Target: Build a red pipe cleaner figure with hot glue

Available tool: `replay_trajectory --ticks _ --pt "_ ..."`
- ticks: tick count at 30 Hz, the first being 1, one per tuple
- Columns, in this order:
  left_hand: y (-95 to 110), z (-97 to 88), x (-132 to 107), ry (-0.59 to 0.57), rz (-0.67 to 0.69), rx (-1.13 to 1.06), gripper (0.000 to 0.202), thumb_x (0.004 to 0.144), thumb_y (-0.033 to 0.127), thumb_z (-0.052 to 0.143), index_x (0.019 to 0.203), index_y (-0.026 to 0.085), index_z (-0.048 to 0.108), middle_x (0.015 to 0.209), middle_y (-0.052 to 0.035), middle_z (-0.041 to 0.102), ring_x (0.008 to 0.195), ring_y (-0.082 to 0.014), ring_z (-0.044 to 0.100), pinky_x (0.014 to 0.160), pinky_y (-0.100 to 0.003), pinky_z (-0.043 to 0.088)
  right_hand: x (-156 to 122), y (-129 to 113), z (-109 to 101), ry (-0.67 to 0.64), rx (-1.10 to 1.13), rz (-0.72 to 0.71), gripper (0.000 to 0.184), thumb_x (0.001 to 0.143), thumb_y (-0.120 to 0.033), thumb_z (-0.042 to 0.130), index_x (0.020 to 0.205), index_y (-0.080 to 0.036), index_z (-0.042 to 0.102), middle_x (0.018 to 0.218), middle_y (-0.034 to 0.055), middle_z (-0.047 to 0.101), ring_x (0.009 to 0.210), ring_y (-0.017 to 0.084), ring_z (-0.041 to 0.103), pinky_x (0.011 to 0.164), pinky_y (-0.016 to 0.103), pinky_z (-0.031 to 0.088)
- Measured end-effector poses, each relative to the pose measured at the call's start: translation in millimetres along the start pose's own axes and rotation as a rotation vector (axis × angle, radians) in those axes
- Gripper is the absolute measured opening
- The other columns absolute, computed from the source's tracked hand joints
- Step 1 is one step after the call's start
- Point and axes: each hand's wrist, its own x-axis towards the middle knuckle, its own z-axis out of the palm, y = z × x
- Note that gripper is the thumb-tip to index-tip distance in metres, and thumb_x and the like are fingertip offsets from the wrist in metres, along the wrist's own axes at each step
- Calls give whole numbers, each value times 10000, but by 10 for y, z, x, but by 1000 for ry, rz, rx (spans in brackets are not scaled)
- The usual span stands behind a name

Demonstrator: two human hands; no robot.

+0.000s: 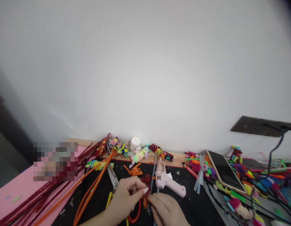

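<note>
A small red pipe cleaner piece (pixel 146 180) sits low over the middle of the black table (pixel 194 204). The left hand (pixel 126 196) and right hand (pixel 166 208) each pinch it shut-fingered from opposite sides, which steadies it. A pink glue gun (pixel 169 182) lies just behind and scissors (pixel 112 176) just left, both within easy reach.
</note>
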Motion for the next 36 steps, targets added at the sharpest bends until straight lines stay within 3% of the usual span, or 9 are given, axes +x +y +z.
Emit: replay_trajectory --ticks 25,36 --pt "30 1 -21 5 83 127 180 767 257 569 646 131 612 500 56 406 463 -81 341 459 -196 263 -13 -5 24 1 23 5 242 893 -99 375 991 -137 593 747 79 714 624 159 667 570 239 545" --pt "-11 -3 -9 -34 19 -69 192 773 311 582 739 138 658 573 25 537 381 -69 459 387 -174 334 -61 96 -10 -57 59 62 276 850 -58 413 1058 -140 574 836 88 714 702 187 676 629 276 565"
